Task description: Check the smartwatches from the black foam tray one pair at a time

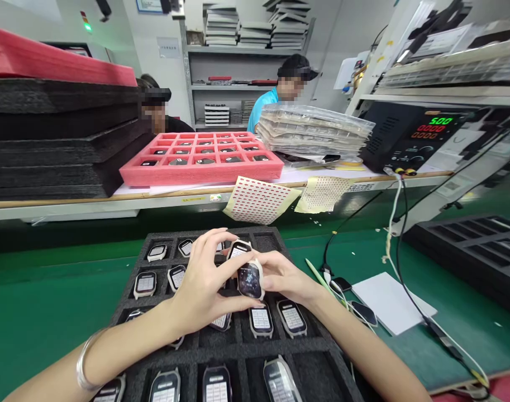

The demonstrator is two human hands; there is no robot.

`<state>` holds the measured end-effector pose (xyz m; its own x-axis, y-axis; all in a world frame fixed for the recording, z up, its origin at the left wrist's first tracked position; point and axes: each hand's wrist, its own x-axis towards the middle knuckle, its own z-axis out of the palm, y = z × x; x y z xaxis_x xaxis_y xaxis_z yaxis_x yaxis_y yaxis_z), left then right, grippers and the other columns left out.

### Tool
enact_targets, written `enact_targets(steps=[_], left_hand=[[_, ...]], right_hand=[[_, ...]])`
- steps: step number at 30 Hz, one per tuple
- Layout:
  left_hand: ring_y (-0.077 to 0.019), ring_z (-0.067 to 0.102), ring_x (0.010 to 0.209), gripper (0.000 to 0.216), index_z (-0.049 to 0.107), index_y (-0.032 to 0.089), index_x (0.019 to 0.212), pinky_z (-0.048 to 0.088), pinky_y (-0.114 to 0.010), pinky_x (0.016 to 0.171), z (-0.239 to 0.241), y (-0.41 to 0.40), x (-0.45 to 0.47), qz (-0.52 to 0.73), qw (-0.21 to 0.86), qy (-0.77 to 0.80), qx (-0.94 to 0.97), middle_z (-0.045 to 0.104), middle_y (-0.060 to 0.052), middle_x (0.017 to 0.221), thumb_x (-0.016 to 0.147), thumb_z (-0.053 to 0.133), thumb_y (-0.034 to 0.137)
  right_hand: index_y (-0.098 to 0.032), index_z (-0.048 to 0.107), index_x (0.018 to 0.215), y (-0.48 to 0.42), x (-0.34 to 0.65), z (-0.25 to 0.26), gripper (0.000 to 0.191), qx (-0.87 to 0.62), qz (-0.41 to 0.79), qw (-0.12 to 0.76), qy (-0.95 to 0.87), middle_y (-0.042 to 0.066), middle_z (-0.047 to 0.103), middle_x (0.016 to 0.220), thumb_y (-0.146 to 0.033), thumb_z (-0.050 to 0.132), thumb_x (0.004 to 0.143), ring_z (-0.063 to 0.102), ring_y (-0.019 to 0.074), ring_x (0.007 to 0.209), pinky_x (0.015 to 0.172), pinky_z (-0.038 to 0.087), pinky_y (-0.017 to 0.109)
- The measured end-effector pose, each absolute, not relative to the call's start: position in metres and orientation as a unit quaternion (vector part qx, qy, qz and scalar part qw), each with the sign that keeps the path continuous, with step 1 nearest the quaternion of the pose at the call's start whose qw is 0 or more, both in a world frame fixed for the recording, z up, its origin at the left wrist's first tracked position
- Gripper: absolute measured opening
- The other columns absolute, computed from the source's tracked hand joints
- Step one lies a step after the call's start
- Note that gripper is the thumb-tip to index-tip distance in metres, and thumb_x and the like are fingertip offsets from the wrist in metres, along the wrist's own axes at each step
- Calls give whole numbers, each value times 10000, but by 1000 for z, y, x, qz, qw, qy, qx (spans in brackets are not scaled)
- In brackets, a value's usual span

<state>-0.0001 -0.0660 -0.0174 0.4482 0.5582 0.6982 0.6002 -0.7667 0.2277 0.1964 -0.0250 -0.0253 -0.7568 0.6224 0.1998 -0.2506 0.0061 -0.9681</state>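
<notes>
Both hands meet over a black foam tray (275,241) whose pockets hold several small watch bodies with lit screens. My left hand (202,287) pinches the edge of one watch body (249,279) with a dark patterned screen. My right hand (285,276) grips the same watch body from the right side. The piece is held a little above the tray's middle rows. A silver bangle (84,365) circles my left wrist.
A pink foam tray (204,159) with dark parts sits on the raised shelf, beside stacked black foam (49,139) and bagged trays (313,131). Sticker sheets (258,200) hang off the shelf edge. A power supply (418,137), cables (395,234), white paper (391,301) lie right. Two people sit behind.
</notes>
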Motion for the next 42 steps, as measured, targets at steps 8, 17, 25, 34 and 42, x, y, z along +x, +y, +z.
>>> enact_targets(steps=[8,17,25,34,42], left_hand=[[-344,336,1219,571,534,215,1219,312,-531,1009,-18,-63,-1,-398,23,-335,-854,404,-134,1230,732,709,455],[-347,333,1223,573,528,237,1221,315,-531,993,-19,-61,-2,-390,20,-329,-860,404,-131,1233,730,703,478],[-337,327,1229,551,519,250,1230,305,-525,1003,-22,-61,-2,-382,8,-334,-862,394,-124,1243,749,694,454],[-333,332,1226,575,508,237,1236,308,-523,1006,-20,-60,-2,-378,3,-330,-865,387,-129,1249,741,700,457],[-328,355,1221,593,476,220,1241,336,-523,1002,-22,-61,-1,-380,-16,-331,-864,430,-135,1234,742,704,444]], right_hand=[[-145,717,915,-24,196,-25,220,-134,689,324,-634,40,589,906,-313,717,773,559,168,834,898,415,318],[-157,720,945,-23,196,-26,257,-127,705,313,-623,48,574,949,-307,746,738,565,177,869,877,436,311],[-160,710,1012,-24,195,-23,289,-118,718,301,-617,47,562,959,-284,733,753,557,162,840,888,434,310],[-159,716,1004,-24,195,-22,294,-120,728,299,-605,49,554,989,-254,754,728,561,171,898,886,437,289],[-161,720,970,-23,195,-23,253,-123,725,294,-611,36,581,929,-276,745,746,576,164,871,887,445,300]])
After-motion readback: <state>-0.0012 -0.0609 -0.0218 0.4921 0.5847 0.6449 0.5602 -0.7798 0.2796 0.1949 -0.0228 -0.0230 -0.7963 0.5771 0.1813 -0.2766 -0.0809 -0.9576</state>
